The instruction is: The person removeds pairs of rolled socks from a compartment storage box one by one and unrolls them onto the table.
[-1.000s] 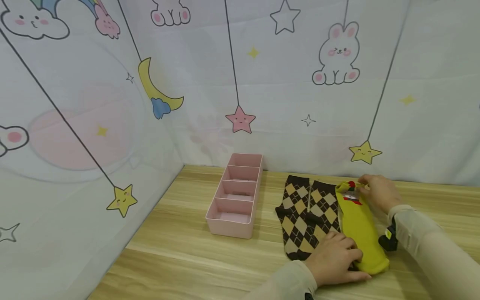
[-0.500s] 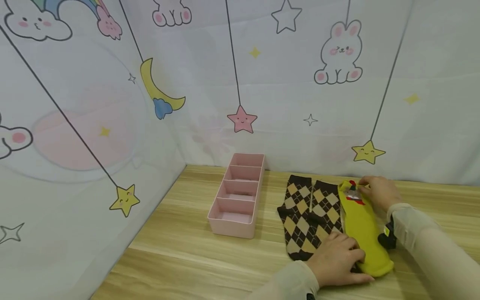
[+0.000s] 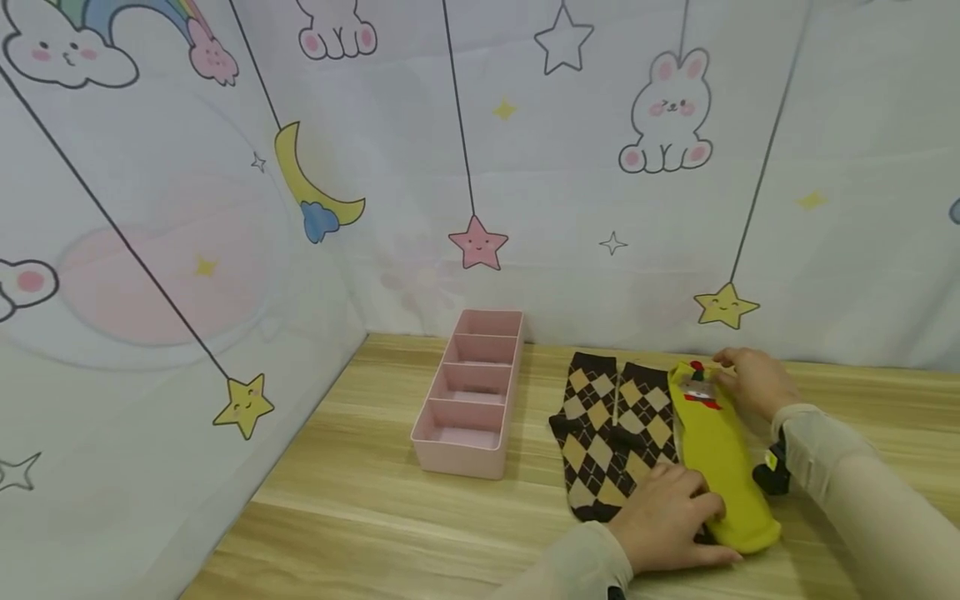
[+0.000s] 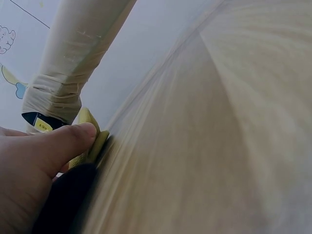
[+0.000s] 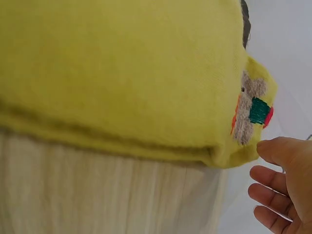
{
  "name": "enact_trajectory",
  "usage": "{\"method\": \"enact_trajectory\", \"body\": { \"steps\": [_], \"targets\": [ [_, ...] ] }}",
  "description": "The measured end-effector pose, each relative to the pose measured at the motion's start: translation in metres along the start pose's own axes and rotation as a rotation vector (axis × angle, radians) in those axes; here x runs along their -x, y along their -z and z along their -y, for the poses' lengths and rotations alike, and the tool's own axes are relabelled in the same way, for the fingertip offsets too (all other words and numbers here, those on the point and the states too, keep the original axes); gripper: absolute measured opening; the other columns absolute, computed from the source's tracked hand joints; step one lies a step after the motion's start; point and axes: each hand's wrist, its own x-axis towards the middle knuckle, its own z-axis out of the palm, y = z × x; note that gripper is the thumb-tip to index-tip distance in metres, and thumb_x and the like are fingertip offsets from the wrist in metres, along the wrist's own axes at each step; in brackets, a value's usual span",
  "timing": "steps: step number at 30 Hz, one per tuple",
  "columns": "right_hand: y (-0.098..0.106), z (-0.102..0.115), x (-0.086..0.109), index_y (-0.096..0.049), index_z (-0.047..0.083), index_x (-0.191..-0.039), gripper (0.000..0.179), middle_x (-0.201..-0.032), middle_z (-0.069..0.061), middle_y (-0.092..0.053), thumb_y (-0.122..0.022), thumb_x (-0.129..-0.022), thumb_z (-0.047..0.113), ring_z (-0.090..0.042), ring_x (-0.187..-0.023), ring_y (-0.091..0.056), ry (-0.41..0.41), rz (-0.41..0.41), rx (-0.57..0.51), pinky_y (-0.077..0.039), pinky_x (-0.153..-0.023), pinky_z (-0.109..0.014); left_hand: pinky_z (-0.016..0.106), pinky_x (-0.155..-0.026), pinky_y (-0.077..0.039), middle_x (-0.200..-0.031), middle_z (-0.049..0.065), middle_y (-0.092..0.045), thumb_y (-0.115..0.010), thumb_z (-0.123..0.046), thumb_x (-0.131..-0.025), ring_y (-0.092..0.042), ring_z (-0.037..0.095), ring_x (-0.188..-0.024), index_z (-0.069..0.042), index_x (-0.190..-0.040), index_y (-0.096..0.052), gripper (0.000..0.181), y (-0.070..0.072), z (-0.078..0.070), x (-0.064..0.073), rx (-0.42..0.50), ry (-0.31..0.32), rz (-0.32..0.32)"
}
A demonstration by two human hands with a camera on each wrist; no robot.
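Observation:
A yellow sock point(image 3: 723, 471) lies lengthwise at the right, an animal face with a red and green hat near its cuff. Beside it on the left lie two dark brown argyle socks point(image 3: 588, 433). My left hand point(image 3: 667, 517) rests at the toe end, over the right argyle sock and the yellow sock's edge; its thumb point(image 4: 73, 141) lies by the yellow fabric in the left wrist view. My right hand point(image 3: 757, 383) is at the yellow cuff. In the right wrist view its thumb tip point(image 5: 265, 148) touches the cuff's corner, while the other fingers hang loosely apart from it.
A pink box point(image 3: 457, 457) with several compartments stands left of the socks on the wooden table point(image 3: 360, 517). A white cloth point(image 3: 562, 283) printed with stars and rabbits hangs behind and at the left.
The yellow sock's cuff, folded over at its top a second ago, now lies flatter with more of the animal face showing. My right hand has shifted slightly at the cuff; the left stays put.

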Motion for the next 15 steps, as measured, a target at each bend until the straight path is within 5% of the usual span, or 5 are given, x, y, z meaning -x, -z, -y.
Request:
{"method": "enact_trajectory", "body": {
  "steps": [15],
  "targets": [
    [-0.0020, -0.0042, 0.0021, -0.062, -0.006, -0.096, 0.016, -0.085, -0.019, -0.065, -0.062, -0.090, 0.009, -0.029, -0.074, -0.060, 0.023, -0.020, -0.031, -0.050, -0.070, -0.047, 0.011, -0.081, -0.030, -0.090, -0.022, -0.049, -0.056, -0.065, -0.085, -0.042, -0.005, -0.084, -0.037, -0.096, -0.062, 0.031, -0.0001, 0.0006, 0.0001, -0.046, -0.019, -0.022]
  ]
}}
